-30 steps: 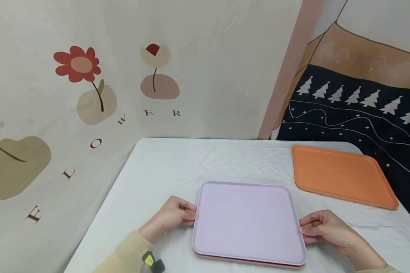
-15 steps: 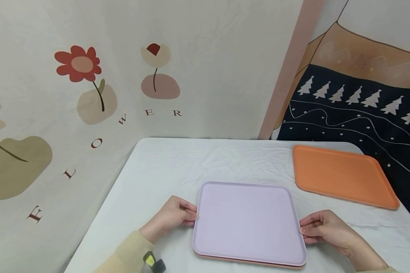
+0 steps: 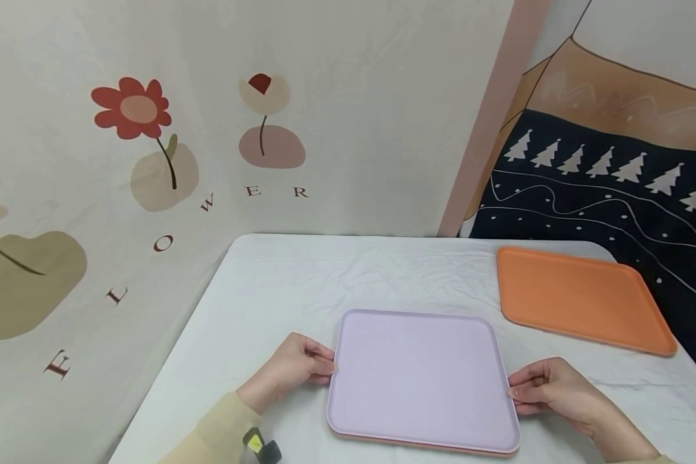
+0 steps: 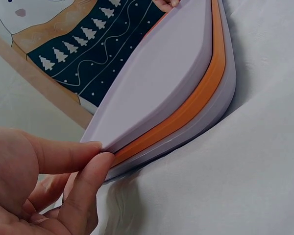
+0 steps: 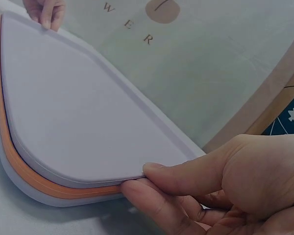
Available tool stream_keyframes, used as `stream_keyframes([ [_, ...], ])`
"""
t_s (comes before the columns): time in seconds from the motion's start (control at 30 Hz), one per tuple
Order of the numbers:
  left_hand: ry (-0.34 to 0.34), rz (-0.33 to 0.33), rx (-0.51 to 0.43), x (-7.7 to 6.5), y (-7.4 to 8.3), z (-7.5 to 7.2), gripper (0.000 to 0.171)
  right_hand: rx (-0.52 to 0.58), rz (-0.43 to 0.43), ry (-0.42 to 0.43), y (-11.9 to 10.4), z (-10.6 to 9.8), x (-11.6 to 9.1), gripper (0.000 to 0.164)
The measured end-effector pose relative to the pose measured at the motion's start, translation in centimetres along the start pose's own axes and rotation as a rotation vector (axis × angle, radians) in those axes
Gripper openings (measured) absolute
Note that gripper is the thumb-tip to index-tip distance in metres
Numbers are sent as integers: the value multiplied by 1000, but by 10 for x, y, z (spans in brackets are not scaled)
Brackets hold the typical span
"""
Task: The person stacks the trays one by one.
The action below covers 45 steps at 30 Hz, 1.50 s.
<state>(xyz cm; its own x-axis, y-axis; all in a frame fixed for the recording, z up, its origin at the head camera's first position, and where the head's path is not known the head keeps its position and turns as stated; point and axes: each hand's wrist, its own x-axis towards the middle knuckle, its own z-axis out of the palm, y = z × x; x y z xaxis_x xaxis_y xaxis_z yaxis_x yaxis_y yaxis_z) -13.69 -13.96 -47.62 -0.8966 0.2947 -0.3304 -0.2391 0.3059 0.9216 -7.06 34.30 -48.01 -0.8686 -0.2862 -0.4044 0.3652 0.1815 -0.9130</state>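
A lilac tray (image 3: 420, 380) lies on top of a stack on the table, level with the tray beneath it. Under it the wrist views show an orange tray (image 4: 179, 125) and, lowest, another pale lilac tray (image 4: 218, 105). My left hand (image 3: 290, 368) pinches the top tray's left edge, thumb on the rim and index finger below it. At the opposite edge, my right hand (image 3: 553, 390) pinches the same tray between thumb and fingers. Part of each hand's fingers is hidden behind the thumb and index finger.
A separate orange tray (image 3: 586, 299) lies at the far right of the white-covered table (image 3: 267, 277), by its edge. Behind stands a flower-print cloth (image 3: 371, 116). A dark cloth with tree prints (image 3: 603, 193) hangs at the right.
The dark gap under the front edge of the top lilac tray has narrowed as it settles slightly onto the tray below. Both hands keep their places.
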Motion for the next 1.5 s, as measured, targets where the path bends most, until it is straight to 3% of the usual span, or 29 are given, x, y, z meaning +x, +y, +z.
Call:
stream_keyframes([
  [1.5,9,-13,82,0,6,-1,16,-15,7,16,1,0,-4,25],
])
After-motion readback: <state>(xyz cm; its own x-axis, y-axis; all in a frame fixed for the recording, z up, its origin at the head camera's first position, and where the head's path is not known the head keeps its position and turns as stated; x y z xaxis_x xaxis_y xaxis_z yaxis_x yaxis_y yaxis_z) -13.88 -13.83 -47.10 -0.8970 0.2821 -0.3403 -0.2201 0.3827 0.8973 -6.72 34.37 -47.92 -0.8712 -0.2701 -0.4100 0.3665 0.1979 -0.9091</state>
